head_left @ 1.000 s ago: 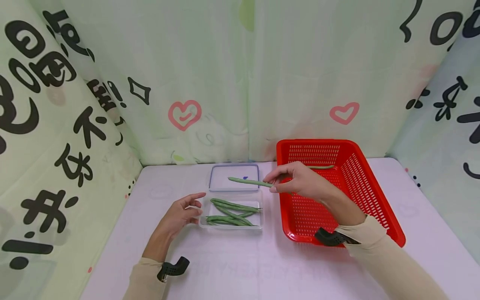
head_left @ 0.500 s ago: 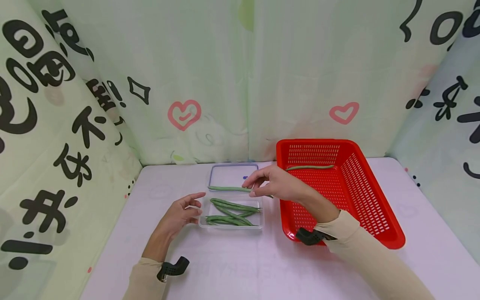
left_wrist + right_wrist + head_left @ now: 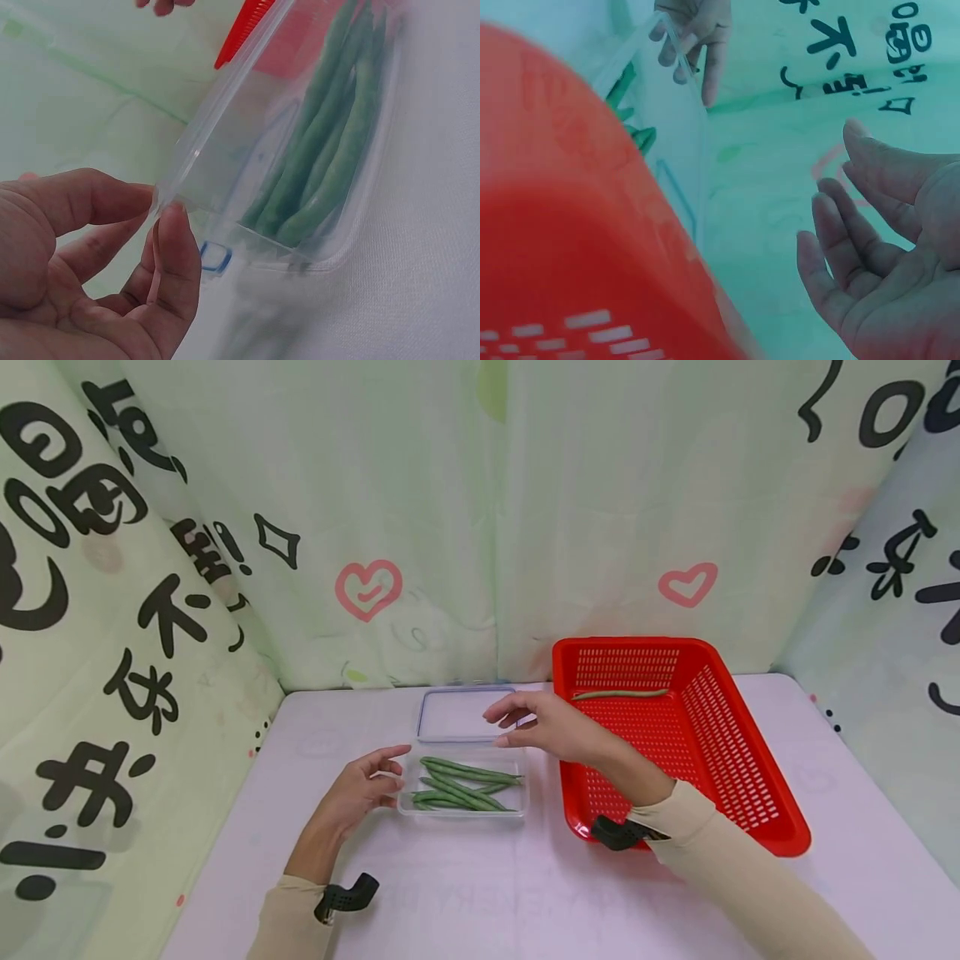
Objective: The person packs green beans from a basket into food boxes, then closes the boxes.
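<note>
My left hand (image 3: 365, 789) is at the left end of a clear plastic container (image 3: 461, 818). In the left wrist view, its thumb and a finger (image 3: 176, 247) pinch the container's corner rim. Several green beans (image 3: 461, 787) lie lengthwise inside, some crossing. Over the container's back right side and the blue-edged lid (image 3: 453, 714) hovers my right hand (image 3: 551, 724), holding nothing. Its fingers (image 3: 840, 232) are spread and slightly bent in the right wrist view.
A red perforated basket (image 3: 720, 768) stands to the right, under my right forearm. One green bean (image 3: 622, 694) lies near its back wall. Printed cloth (image 3: 450, 527) hangs behind the table (image 3: 450, 893) and at both sides.
My right hand carried a green bean left from over the basket, then let it go over the container. That bean now lies among the others. The left hand has stayed in place.
</note>
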Tool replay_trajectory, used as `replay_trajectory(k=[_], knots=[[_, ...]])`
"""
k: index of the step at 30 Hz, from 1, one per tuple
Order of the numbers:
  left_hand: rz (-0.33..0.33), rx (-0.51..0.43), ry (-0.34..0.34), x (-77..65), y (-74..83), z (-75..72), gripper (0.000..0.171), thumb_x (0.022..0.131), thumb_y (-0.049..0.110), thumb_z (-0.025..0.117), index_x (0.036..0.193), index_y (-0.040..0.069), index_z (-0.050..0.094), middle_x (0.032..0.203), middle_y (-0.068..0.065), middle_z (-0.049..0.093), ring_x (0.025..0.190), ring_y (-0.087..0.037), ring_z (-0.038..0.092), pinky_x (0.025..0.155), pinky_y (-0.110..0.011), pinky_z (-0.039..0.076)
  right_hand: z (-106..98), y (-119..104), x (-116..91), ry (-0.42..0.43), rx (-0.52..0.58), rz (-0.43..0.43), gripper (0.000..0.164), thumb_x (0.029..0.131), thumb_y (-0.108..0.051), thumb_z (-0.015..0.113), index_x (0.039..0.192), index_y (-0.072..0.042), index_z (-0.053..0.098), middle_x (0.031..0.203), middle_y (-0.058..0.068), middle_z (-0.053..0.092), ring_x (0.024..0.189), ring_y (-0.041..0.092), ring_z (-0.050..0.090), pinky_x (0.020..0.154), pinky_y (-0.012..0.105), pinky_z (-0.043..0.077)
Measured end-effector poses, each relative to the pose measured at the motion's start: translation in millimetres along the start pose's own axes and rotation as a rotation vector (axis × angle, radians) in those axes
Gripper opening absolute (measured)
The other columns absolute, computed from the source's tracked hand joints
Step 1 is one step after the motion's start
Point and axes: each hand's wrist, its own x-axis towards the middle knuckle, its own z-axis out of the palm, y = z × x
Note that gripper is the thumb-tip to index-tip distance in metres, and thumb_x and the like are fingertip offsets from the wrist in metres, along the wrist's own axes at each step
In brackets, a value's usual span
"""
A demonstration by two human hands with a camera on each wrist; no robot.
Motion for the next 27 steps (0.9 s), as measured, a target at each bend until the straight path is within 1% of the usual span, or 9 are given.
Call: replay_trajectory(k=[2,4,9,12,14,19,23,27], knots=[[0.003,0.001,-0.001,0.1,0.4,-0.2,0.059,0.091,-0.005,0.062,0.148,0.008,0.052,0.108,-0.007,0.052,0.087,-0.018,0.059,0.071,-0.031,0.057,-7,2,-5,0.024,0.0,-0.016,0.032,0.09,-0.014,0.078,0.121,-0.012,0.071,0.118,0.003,0.07,0.108,0.024,0.065,0.09,0.031,0.056],[0.001,0.0,0.002,0.1,0.5,-0.4,0.059,0.091,-0.005,0.062,0.148,0.009,0.053,0.108,-0.007,0.052,0.087,-0.018,0.059,0.071,-0.031,0.057,-15,4,-9,0.043,-0.002,-0.006,0.031,0.09,-0.014,0.077,0.121,-0.014,0.072,0.117,0.004,0.07,0.106,0.024,0.065,0.089,0.031,0.056],[-0.001,0.003,0.003,0.1,-0.2,-0.7,0.058,0.091,-0.005,0.062,0.147,0.011,0.055,0.108,-0.007,0.052,0.087,-0.018,0.059,0.071,-0.03,0.057,-33,16,-21,0.1,0.005,0.064,0.033,0.09,-0.016,0.077,0.122,-0.016,0.071,0.117,0.006,0.068,0.105,0.025,0.063,0.085,0.03,0.057],[0.002,0.008,0.0,0.3,-0.9,-0.5,0.059,0.091,-0.005,0.062,0.147,0.01,0.054,0.109,-0.007,0.052,0.087,-0.018,0.059,0.071,-0.031,0.057,-44,28,-26,0.142,0.013,0.079,0.035,0.09,-0.018,0.078,0.124,-0.015,0.07,0.118,0.007,0.068,0.106,0.028,0.062,0.083,0.03,0.059],[0.003,0.005,0.004,0.5,-1.1,-0.8,0.058,0.091,-0.005,0.062,0.147,0.01,0.055,0.109,-0.008,0.052,0.087,-0.018,0.058,0.071,-0.031,0.057,-53,36,-28,0.164,0.007,0.083,0.036,0.09,-0.02,0.078,0.125,-0.014,0.07,0.119,0.008,0.069,0.106,0.029,0.062,0.084,0.031,0.059],[0.0,0.0,0.006,1.1,-1.0,-1.1,0.058,0.091,-0.006,0.063,0.146,0.01,0.055,0.109,-0.008,0.052,0.087,-0.018,0.058,0.07,-0.03,0.057,-78,55,-33,0.189,-0.013,0.098,0.039,0.091,-0.023,0.077,0.127,-0.009,0.069,0.118,0.012,0.069,0.107,0.031,0.061,0.087,0.033,0.058],[-0.002,0.0,0.009,0.9,-0.9,-1.2,0.058,0.091,-0.006,0.063,0.146,0.01,0.055,0.109,-0.008,0.052,0.087,-0.018,0.058,0.07,-0.03,0.057,-95,73,-34,0.223,-0.039,0.113,0.041,0.092,-0.022,0.076,0.128,-0.005,0.067,0.122,0.017,0.068,0.107,0.028,0.061,0.085,0.03,0.058],[-0.002,0.003,0.008,0.7,-1.5,-1.2,0.058,0.091,-0.006,0.063,0.146,0.01,0.055,0.109,-0.008,0.052,0.087,-0.018,0.058,0.071,-0.03,0.057,-106,91,-36,0.263,-0.059,0.143,0.043,0.092,-0.021,0.076,0.13,-0.005,0.066,0.125,0.018,0.065,0.106,0.026,0.06,0.086,0.033,0.058]])
